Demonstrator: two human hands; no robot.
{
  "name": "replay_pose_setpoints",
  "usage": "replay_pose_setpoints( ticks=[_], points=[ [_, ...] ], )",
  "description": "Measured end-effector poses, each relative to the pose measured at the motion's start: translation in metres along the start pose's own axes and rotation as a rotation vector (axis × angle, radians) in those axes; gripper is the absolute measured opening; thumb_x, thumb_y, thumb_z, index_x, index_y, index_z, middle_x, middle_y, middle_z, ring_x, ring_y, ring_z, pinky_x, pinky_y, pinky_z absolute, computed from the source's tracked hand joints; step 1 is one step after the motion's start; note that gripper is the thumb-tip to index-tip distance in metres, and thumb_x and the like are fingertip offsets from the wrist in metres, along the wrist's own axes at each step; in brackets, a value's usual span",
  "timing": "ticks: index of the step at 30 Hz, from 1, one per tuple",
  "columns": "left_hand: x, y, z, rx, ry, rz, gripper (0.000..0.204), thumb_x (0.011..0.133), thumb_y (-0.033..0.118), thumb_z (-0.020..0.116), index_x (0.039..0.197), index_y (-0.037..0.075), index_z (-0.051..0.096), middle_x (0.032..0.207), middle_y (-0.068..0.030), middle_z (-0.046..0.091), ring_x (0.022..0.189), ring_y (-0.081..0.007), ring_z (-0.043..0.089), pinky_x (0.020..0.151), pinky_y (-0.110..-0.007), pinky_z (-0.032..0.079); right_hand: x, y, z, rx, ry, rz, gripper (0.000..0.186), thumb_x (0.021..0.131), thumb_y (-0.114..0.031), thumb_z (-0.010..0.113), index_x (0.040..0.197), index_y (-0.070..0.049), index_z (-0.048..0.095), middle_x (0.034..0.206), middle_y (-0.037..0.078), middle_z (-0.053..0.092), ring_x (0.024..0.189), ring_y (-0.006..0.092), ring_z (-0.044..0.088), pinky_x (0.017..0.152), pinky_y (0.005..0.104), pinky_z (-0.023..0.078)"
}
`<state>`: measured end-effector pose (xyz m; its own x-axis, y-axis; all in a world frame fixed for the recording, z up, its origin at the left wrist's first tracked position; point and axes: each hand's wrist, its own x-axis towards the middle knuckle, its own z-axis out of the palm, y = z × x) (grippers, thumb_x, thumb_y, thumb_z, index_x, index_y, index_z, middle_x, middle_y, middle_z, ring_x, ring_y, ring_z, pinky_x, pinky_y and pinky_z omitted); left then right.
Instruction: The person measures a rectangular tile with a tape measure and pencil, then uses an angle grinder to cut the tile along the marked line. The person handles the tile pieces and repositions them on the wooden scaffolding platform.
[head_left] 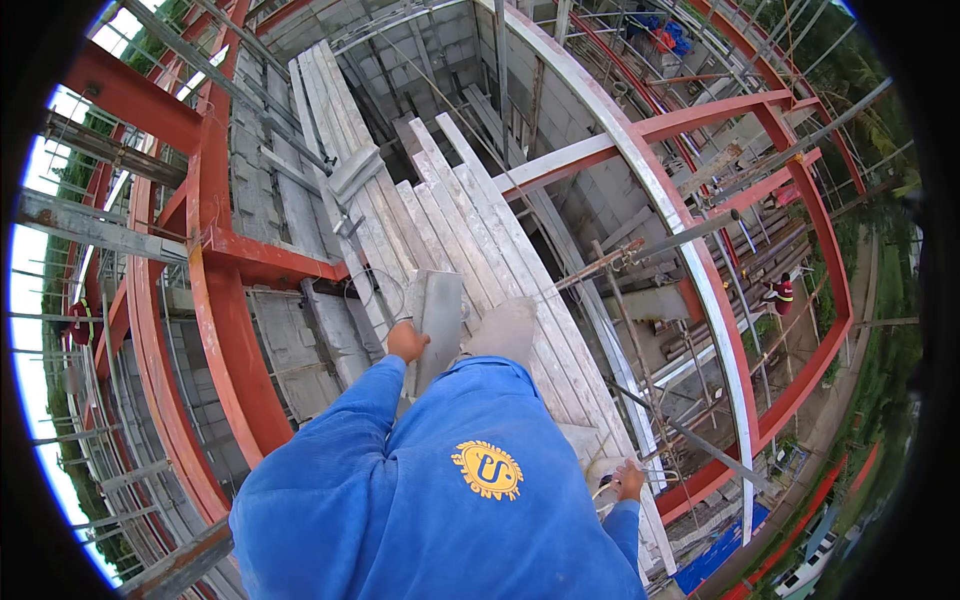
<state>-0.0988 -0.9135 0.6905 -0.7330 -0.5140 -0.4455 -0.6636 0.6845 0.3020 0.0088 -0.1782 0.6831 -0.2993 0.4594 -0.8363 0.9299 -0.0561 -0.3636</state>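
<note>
My left hand (408, 340) is closed on the edge of a flat grey block (438, 305), just left of my grey-clad leg. My right hand (628, 482) is low on the right with bent fingers, closed by a pale, partly metallic object that I cannot make out, at the edge of the planks. Long weathered pale planks (470, 240) run beneath me from the top toward the lower right. A smaller grey piece (355, 170) lies across them further up. My blue-clad body hides much of the lower middle.
Red steel beams (220, 300) frame both sides, with scaffold tubes (700, 230) crossing the right. A deep opening (410, 90) between block walls drops away beyond the planks. A curved beam (650, 180) bounds it. Other workers (780, 292) are at the far right and far left (82, 322).
</note>
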Motion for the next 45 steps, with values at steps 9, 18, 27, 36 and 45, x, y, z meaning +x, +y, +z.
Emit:
replay_pose_setpoints(
  ticks=[9,18,27,36,45],
  points=[
    [0.07,-0.038,-0.04,-0.046,-0.006,-0.235,0.055,0.074,0.035,0.09,0.107,-0.006,0.079,0.109,-0.0298,0.078,0.105,-0.0439,0.076,0.096,-0.049,0.059,-0.014,-0.028,0.001,-0.116,0.06,0.126,0.058,0.11,-0.049,0.058,0.151,-0.008,0.059,0.122,0.021,0.073,0.101,0.0337,0.07,0.083,0.0522,0.058],
    [0.245,-0.119,-0.114,0.002,-0.183,-0.292,0.052,0.078,0.033,0.086,0.113,-0.004,0.077,0.113,-0.029,0.077,0.108,-0.0448,0.074,0.099,-0.051,0.058,-0.054,-0.172,0.238,-0.351,-0.057,0.26,0.054,0.11,-0.047,0.058,0.148,-0.007,0.059,0.125,0.02,0.071,0.1,0.0342,0.072,0.082,0.0503,0.058],
    [0.385,-0.16,-0.232,-0.057,-0.046,-0.179,0.049,0.082,0.029,0.086,0.117,-0.003,0.073,0.107,-0.0283,0.077,0.104,-0.0466,0.074,0.094,-0.055,0.057,-0.079,-0.549,0.576,-0.412,-0.298,-0.428,0.049,0.109,-0.046,0.062,0.14,-0.008,0.067,0.111,0.01,0.073,0.089,0.0195,0.071,0.07,0.0351,0.055],
    [0.552,-0.17,-0.348,0.004,0.023,-0.062,0.037,0.084,0.024,0.083,0.11,0.0,0.073,0.105,-0.0247,0.077,0.103,-0.0443,0.075,0.093,-0.054,0.058,-0.16,-0.64,0.782,-0.637,-0.515,-0.615,0.046,0.109,-0.043,0.062,0.137,-0.007,0.069,0.112,0.009,0.077,0.094,0.0185,0.074,0.074,0.0339,0.055],
    [0.684,-0.162,-0.379,0.055,-0.15,0.045,0.039,0.083,0.025,0.081,0.113,0.001,0.074,0.106,-0.0261,0.077,0.103,-0.0464,0.074,0.095,-0.055,0.057,-0.164,-0.562,0.929,-0.53,-0.572,-0.224,0.038,0.108,-0.034,0.065,0.13,-0.003,0.069,0.104,0.01,0.076,0.086,0.019,0.073,0.069,0.0331,0.056]
  ],
)
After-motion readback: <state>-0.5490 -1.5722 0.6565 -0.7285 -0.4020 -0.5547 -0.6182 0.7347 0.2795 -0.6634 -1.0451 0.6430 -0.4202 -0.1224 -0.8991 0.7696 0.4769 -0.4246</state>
